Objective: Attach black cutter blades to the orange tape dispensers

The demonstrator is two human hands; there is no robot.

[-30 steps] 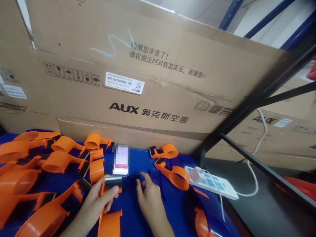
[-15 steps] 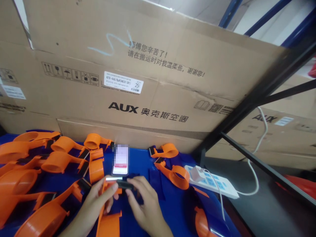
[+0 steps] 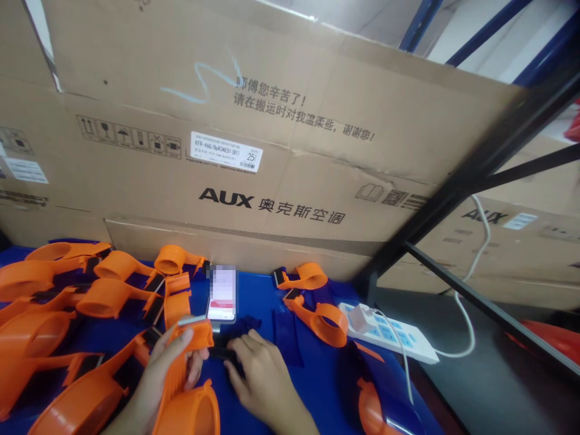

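My left hand (image 3: 168, 370) is closed around the neck of an orange tape dispenser (image 3: 189, 386), tilted so its round ring faces me and its toothed blade end points away. My right hand (image 3: 259, 374) pinches a small black plastic part (image 3: 223, 353) against the dispenser's head. A phone (image 3: 222, 296) with a lit screen lies just beyond both hands on the blue table (image 3: 267, 417).
Several orange tape dispensers (image 3: 67, 290) are heaped at the left, with two more (image 3: 317, 314) right of the phone. A white power strip (image 3: 389, 335) with a plug and cable lies at the right edge. A large cardboard box (image 3: 272, 157) walls the back; a black rack frame (image 3: 453, 181) stands right.
My left hand has lifted and turned the dispenser so its ring faces me. My right hand came in from the table with the black part and now presses it at the dispenser's head.
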